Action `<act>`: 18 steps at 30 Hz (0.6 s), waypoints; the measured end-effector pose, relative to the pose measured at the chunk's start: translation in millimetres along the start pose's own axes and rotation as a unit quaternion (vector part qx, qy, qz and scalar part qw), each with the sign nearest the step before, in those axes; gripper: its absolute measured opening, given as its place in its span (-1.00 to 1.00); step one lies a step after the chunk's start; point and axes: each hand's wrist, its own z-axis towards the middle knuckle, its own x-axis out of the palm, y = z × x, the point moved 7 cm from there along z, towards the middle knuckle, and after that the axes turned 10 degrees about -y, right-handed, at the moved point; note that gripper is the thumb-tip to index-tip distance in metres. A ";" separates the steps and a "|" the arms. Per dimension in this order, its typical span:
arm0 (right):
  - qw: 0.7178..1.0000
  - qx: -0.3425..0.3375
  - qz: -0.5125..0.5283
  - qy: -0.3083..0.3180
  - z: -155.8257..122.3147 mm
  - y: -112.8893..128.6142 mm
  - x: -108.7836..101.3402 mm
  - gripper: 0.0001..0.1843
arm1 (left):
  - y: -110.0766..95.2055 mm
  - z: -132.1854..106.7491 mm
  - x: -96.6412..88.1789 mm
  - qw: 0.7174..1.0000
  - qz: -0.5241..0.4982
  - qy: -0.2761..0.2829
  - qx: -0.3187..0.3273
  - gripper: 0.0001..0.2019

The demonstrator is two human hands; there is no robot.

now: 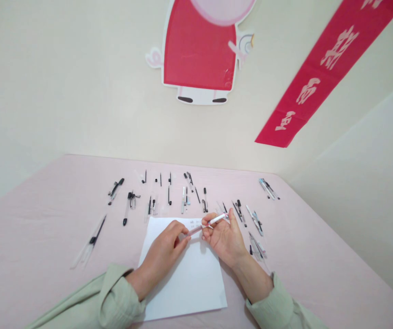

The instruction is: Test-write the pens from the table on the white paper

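Observation:
Both of my hands are on a slim pen (218, 219) over a white sheet of paper (186, 278). Its upper part is white with pink marks, and its lower part is see-through pinkish. My left hand (165, 244) pinches the lower end between thumb and fingertips. The palm of my right hand (224, 237) is turned up, with thumb and fingers closed on the white part. Whether the two parts are joined is hidden at the right fingers. Small handwriting (195, 224) shows near the paper's top edge.
Several groups of pen parts lie around the paper on the pink cloth-covered table (28, 256). A black-capped clear barrel (126, 210) and a long clear pen (92, 241) are at left. Blue and black pens (268, 188) lie far right. The wall (114, 114) stands behind.

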 end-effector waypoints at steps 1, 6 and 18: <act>1.000 0.000 0.001 0.000 0.1 0.1 -0.3 -0.27 | -0.2 -0.1 -0.1 1.000 0.000 -0.001 0.002 -0.93; 1.000 -0.002 0.005 -0.007 1.2 0.2 -2.7 -0.32 | -1.3 0.6 -0.9 1.000 0.004 -0.004 0.007 -0.91; 0.989 -0.038 -0.143 0.007 0.4 -9.7 -2.9 -0.75 | -2.7 0.6 0.1 1.000 0.020 0.010 0.005 -0.81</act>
